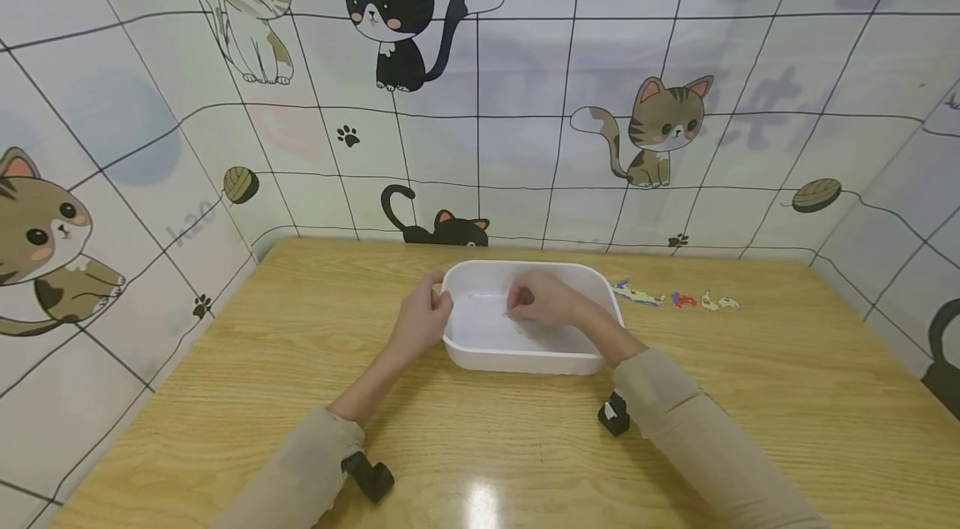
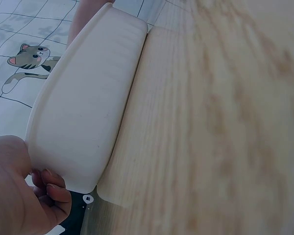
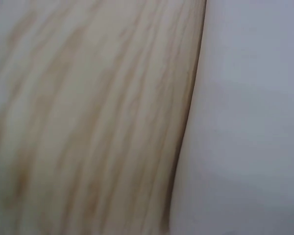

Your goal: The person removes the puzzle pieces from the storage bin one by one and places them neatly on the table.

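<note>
A white rectangular plastic basin stands on the wooden table. My left hand grips its left rim; in the left wrist view the curled fingers of the left hand hold the basin's end. Inside the basin is my right hand, its fingers bent and the tips low near the floor. Whether something small is pinched there is too fine to tell. Faint pale yellowish bits lie on the basin floor below that hand. The right wrist view shows only the basin wall beside the table.
Right of the basin, small colourful flat pieces lie in a row: a long yellow-and-blue one, a red one and pale yellow ones. The wooden table meets a cat-patterned cloth at the back and sides.
</note>
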Demonstrator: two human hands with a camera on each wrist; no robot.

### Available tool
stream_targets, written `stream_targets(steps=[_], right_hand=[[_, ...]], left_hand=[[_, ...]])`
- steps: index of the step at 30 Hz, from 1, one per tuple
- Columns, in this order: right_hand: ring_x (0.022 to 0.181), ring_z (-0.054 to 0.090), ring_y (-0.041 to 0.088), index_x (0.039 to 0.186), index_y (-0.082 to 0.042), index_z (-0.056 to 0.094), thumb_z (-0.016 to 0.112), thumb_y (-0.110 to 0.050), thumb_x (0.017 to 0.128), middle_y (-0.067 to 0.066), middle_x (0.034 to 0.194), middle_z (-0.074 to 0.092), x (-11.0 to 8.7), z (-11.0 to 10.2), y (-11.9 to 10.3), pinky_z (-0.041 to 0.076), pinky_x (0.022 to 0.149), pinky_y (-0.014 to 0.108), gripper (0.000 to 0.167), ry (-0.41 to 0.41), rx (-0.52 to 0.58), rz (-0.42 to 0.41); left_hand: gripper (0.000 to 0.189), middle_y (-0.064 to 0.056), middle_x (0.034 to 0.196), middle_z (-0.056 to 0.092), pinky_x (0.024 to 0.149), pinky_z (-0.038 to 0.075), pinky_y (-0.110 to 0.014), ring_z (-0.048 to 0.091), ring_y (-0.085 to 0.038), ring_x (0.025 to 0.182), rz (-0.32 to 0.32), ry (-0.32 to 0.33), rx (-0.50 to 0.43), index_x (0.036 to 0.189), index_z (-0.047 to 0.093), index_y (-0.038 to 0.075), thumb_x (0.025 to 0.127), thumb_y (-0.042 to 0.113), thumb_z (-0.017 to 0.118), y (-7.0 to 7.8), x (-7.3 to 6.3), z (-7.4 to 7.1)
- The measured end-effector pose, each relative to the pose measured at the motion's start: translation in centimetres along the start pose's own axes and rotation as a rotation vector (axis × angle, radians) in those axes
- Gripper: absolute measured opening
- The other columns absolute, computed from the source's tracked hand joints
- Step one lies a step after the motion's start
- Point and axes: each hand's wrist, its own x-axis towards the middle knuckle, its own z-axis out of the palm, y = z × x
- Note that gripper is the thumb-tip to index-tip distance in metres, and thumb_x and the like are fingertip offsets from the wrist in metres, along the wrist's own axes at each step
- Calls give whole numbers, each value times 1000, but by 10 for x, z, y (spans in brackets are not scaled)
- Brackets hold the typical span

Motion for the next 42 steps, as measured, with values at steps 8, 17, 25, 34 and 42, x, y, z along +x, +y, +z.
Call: stream_targets(steps=[8,17,25,34,42], right_hand=[[76,59,11,89,-4,71,72,-6,91,-1,83,68,-1,-1,0,51,74,27,3,-16,-4,-43],[76,62,12,94,-5,70,71,-9,92,0,86,69,-7,-3,0,54,71,28,5,-2,51,-50],[80,65,18,102,-6,66,68,-10,95,6,93,69,-19,-9,-2,56,73,34,9,33,198,-84],[91,65,37,111,2,66,65,-15,99,23,107,67,-37,-24,5,56,81,47,21,115,323,-77],[88,62,44,113,3,67,63,-12,100,18,102,68,-54,-40,15,56,79,46,20,210,363,-96]], left_hand=[[42,-6,71,55,52,44,-26,51,-14,59,7,6,7,137,50,-7,98,8,49,-2,0,0],[41,-6,70,54,52,43,-25,50,-14,58,7,9,8,137,51,-7,99,8,50,-2,1,1],[42,-6,71,54,51,42,-24,49,-14,58,9,1,13,138,50,-7,99,8,49,-2,1,0],[41,-6,71,53,52,42,-24,49,-14,59,13,6,24,137,50,-8,99,6,50,-2,1,0],[42,-6,72,53,52,42,-24,49,-14,60,12,4,20,138,50,-9,99,8,49,-2,0,1]])
